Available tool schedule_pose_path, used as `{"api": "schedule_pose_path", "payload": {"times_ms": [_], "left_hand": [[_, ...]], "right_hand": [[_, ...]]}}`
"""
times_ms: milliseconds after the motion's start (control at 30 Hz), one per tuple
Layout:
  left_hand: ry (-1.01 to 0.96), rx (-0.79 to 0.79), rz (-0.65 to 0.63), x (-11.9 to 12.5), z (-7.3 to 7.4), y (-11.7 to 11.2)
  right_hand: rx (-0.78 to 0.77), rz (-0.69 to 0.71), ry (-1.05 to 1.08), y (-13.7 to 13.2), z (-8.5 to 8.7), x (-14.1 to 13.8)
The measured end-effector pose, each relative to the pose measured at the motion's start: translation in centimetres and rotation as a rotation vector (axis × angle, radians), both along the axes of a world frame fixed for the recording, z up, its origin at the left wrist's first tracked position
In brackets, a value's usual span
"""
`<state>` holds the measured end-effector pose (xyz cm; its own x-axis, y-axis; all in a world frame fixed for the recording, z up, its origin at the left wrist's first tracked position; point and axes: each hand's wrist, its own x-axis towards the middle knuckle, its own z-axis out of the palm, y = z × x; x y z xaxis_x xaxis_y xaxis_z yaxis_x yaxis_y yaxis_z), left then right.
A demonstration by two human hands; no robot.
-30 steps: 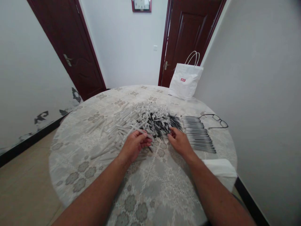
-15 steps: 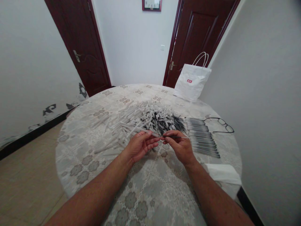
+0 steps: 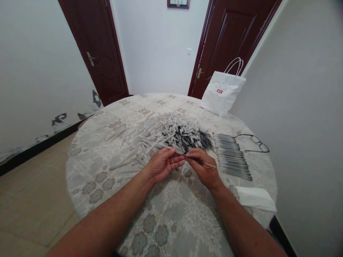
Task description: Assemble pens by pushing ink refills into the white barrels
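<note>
Between its thumb and fingers my left hand point(image 3: 163, 166) holds a white plastic tube point(image 3: 179, 152) that looks like a pen barrel. My right hand point(image 3: 205, 167) pinches a thin dark rod with a pale end point(image 3: 210, 165), which looks like a pen refill. The fingertips of both hands meet, so I cannot tell whether the rod enters the tube. Beyond them is a loose heap of white tubes point(image 3: 144, 141) with short white pieces and black thin parts point(image 3: 183, 141). Right of my right hand lies a neat row of clear pens with dark ends point(image 3: 233, 157).
Black-framed glasses point(image 3: 255, 140) rest beside the row, and a folded white cloth or paper point(image 3: 255, 199) lies near the right edge. A white paper bag point(image 3: 223, 92) stands at the back right. A patterned cloth covers the round table point(image 3: 91, 171).
The rod in my right hand has tilted, its pale outer end now pointing lower. Both hands stay together at the heap's near edge. The whole view has shifted slightly.
</note>
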<state>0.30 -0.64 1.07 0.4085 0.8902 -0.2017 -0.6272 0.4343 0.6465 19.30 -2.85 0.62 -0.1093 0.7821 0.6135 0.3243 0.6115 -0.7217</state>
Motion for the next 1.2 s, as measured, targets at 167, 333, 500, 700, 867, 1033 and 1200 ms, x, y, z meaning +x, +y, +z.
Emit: {"api": "schedule_pose_path", "payload": {"times_ms": [167, 333, 500, 700, 867, 1033, 1200], "left_hand": [[-0.013, 0.006, 0.004, 0.3, 0.0, -0.1], [-0.013, 0.029, 0.145, 0.4, 0.0, 0.2], [0.03, 0.11, 0.238, 0.3, -0.1, 0.5], [0.072, 0.141, 0.034, 1.4, -0.4, -0.7], [0.105, 0.133, -0.07, 2.0, -0.8, -1.4], [0.042, 0.069, 0.1, 0.7, -0.1, -0.2], [-0.011, 0.035, 0.296, -0.9, 0.3, 1.4]], "right_hand": [[-0.108, 0.062, 0.019, 0.0, 0.1, 0.1], [-0.27, 0.14, 0.198, -0.2, -0.5, 0.5], [-0.223, -0.057, 0.437, 0.3, -1.2, 0.9], [-0.329, 0.082, 0.106, -0.1, -1.3, -0.5], [-0.34, 0.225, 0.052, -0.5, -1.2, -1.1], [-0.302, -0.142, 0.101, 1.1, -1.4, 0.8], [-0.153, -0.345, -0.323, 1.9, -1.7, 2.0]]}}
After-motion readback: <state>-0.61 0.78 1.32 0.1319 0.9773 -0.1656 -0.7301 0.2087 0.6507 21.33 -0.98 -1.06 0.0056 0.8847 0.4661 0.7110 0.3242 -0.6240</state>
